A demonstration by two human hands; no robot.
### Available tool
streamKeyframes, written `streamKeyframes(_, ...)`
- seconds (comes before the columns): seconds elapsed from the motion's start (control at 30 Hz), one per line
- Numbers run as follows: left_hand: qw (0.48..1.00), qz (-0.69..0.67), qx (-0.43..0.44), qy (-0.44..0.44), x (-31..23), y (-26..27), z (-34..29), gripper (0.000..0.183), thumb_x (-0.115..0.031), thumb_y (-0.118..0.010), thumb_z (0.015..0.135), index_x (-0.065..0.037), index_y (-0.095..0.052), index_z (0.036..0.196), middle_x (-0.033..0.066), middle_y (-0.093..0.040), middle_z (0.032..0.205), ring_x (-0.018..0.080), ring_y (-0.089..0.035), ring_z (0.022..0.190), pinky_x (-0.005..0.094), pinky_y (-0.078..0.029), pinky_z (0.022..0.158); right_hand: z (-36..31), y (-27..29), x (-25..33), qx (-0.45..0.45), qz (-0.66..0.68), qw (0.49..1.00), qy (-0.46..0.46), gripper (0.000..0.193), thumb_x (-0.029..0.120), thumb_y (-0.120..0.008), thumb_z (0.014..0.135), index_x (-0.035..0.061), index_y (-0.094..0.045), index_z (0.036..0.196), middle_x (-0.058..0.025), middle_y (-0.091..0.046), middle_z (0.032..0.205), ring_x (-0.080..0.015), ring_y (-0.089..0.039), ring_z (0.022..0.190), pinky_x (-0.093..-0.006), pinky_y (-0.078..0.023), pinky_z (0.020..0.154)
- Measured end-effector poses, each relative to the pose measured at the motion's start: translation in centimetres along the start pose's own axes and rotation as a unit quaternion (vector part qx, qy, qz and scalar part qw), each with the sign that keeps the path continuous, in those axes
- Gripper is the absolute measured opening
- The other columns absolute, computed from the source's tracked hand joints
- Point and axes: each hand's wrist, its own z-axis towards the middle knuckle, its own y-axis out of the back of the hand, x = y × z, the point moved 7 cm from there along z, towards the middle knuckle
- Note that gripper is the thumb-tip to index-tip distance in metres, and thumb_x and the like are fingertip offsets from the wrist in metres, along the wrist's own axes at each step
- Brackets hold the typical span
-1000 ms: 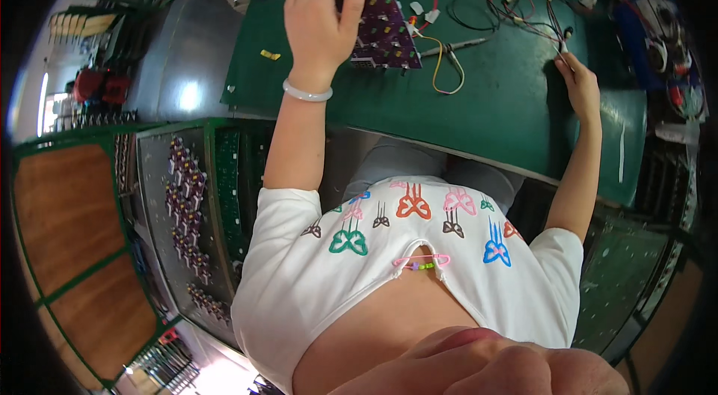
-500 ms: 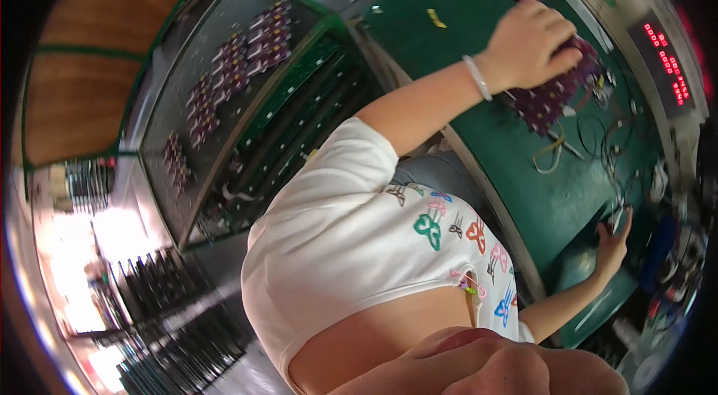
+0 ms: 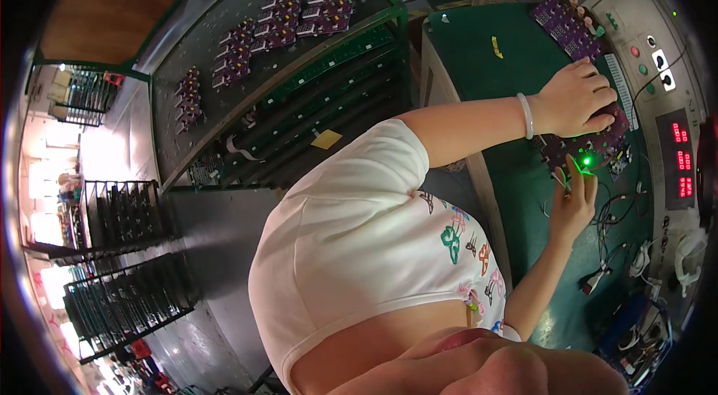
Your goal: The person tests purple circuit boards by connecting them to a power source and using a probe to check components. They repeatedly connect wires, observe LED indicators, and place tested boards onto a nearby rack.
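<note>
A purple circuit board [image 3: 555, 149] lies on the green bench top, with a bright green light [image 3: 587, 161] glowing on it. My left hand [image 3: 576, 99], a pale bracelet at its wrist, lies across the board's far part with bent fingers gripping it. At the near edge, beside the light, my right hand [image 3: 574, 204] has its fingers drawn together against the board. Whatever they pinch is too small and too glare-lit to make out. A thin pale wire loop [image 3: 561, 179] shows by these fingers.
Another purple board [image 3: 565, 28] lies at the bench's far end, near a yellow strip [image 3: 496, 48]. Along the right stands a control panel with a red display [image 3: 680, 159]. Tangled cables [image 3: 617, 208] lie before it. Rows of purple boards [image 3: 277, 17] cover a rack at left.
My right hand has moved from the cables at the bench's near end up to the board's edge. A green light now shows on the board. The view has turned; my left hand stays on the board.
</note>
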Motion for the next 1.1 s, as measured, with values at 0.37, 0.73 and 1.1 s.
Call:
streamKeyframes(0.37, 0.999, -0.013, -0.034, 0.012, 0.9, 0.6, -0.4, 0.038, -0.039, -0.066, 0.093, -0.011, -0.066, 0.118, 0.0089, -0.067, 0.116, 0.0328, -0.06, 0.113, 0.0531, -0.042, 0.111, -2.0, -2.3, -0.7, -0.069, -0.038, 0.996, 0.032, 0.034, 0.012, -0.077, 0.091, 0.0154, -0.073, 0.125, -0.0062, -0.062, 0.093, -0.0226, -0.064, 0.074, -0.0368, -0.053, 0.06)
streamKeyframes(0.73, 0.999, 0.008, -0.043, 0.004, 0.6, 0.5, -0.4, 0.037, -0.038, -0.068, 0.092, -0.012, -0.066, 0.118, 0.0075, -0.067, 0.116, 0.0315, -0.06, 0.114, 0.0531, -0.043, 0.112, -2.5, -2.4, -0.6, -0.083, -0.038, 0.996, 0.018, 0.037, 0.011, -0.076, 0.092, 0.0137, -0.071, 0.129, -0.0057, -0.061, 0.092, -0.0217, -0.064, 0.074, -0.0365, -0.051, 0.057)
streamKeyframes(1.1, 0.998, -0.015, -0.06, -0.005, -0.1, 0.7, -0.5, 0.036, -0.036, -0.071, 0.088, -0.012, -0.068, 0.114, 0.0066, -0.066, 0.114, 0.0296, -0.06, 0.114, 0.052, -0.043, 0.113, -2.9, -1.8, -0.3, -0.078, -0.032, 0.996, 0.024, 0.033, 0.011, -0.072, 0.096, 0.0103, -0.071, 0.129, -0.0071, -0.062, 0.096, -0.023, -0.064, 0.078, -0.0374, -0.053, 0.058)
